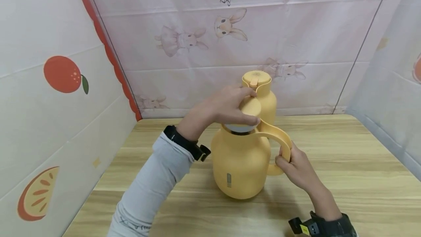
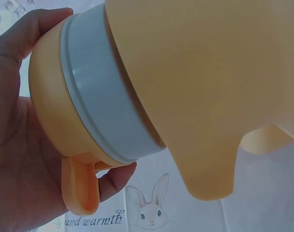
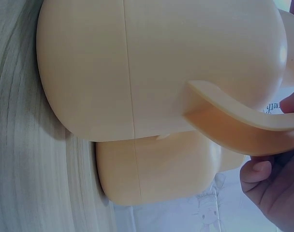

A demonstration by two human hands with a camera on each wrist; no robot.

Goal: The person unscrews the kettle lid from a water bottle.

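A yellow thermos jug [image 1: 241, 164] stands on the wooden table in the head view. My left hand [image 1: 227, 103] grips its round yellow lid [image 1: 251, 108] from above, thumb on the near side and fingers on the far side. Between lid and neck, a whitish stopper section [image 2: 98, 87] shows in the left wrist view, sticking out of the jug's mouth beside the spout [image 2: 212, 179]. The lid's small lever [image 2: 80, 188] points away from the palm. With my right hand [image 1: 299, 167] I hold the jug's curved handle [image 1: 279, 136], fingers wrapped round it.
A second yellow jug [image 1: 268, 101], lid on, stands close behind the first, near the table's back edge. Printed sheets with rabbits and fruit form walls at the back [image 1: 197, 94] and sides. Wooden tabletop [image 1: 345, 149] extends to the right of the jugs.
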